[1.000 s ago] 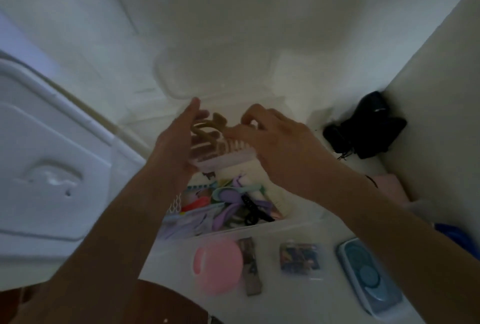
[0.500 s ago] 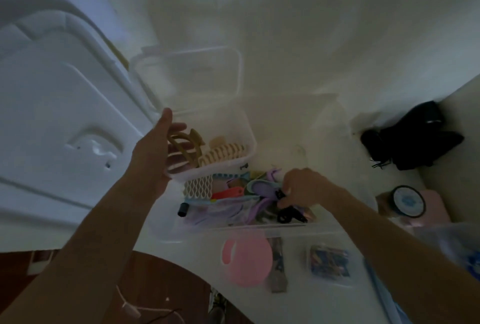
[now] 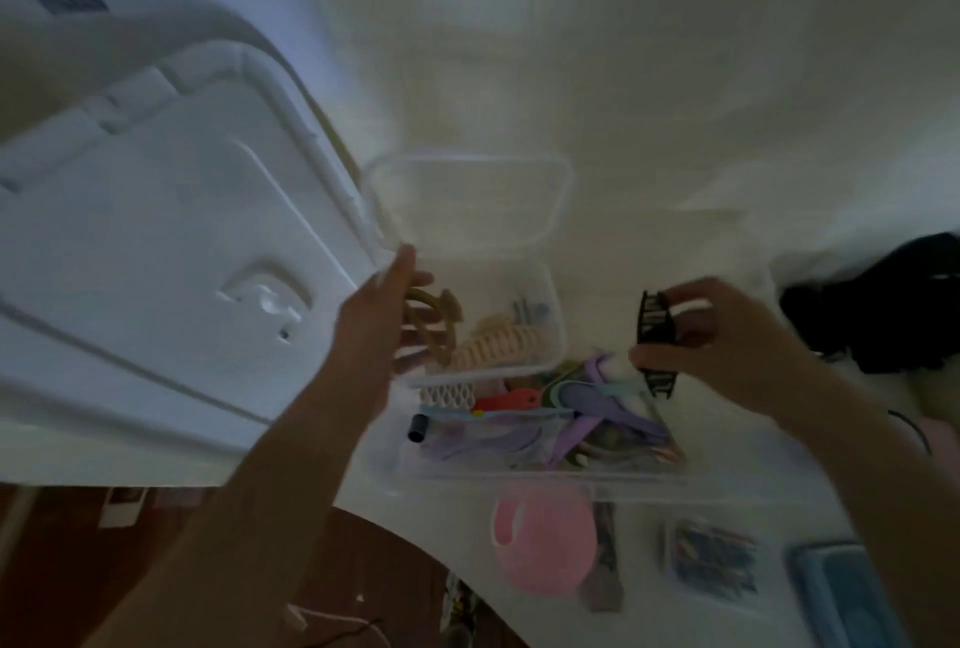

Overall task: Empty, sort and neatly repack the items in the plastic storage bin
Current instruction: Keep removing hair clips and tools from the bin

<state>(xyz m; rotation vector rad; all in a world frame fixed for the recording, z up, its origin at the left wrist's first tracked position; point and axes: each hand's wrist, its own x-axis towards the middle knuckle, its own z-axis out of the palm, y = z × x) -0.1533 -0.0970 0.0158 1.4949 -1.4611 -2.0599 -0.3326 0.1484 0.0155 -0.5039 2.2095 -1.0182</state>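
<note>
My left hand (image 3: 376,325) grips the left end of a small clear box (image 3: 540,335) with its lid hinged open; a brown claw clip (image 3: 434,315) and a beige claw clip (image 3: 493,348) lie inside. This box hovers over the clear plastic storage bin (image 3: 545,476), which holds purple, teal, red and white hair accessories. My right hand (image 3: 722,341) pinches a black claw clip (image 3: 655,343), lifted above the right part of the bin, a short way right of the small box.
A large white bin lid (image 3: 156,258) lies at the left. In front of the bin sit a pink round case (image 3: 543,543), a dark strip (image 3: 605,564), a packet of small clips (image 3: 709,556) and a blue case (image 3: 852,595). A black bundle (image 3: 878,304) lies far right.
My right hand has risen out of the storage bin holding the black claw clip. My left hand keeps its hold on the small clear box.
</note>
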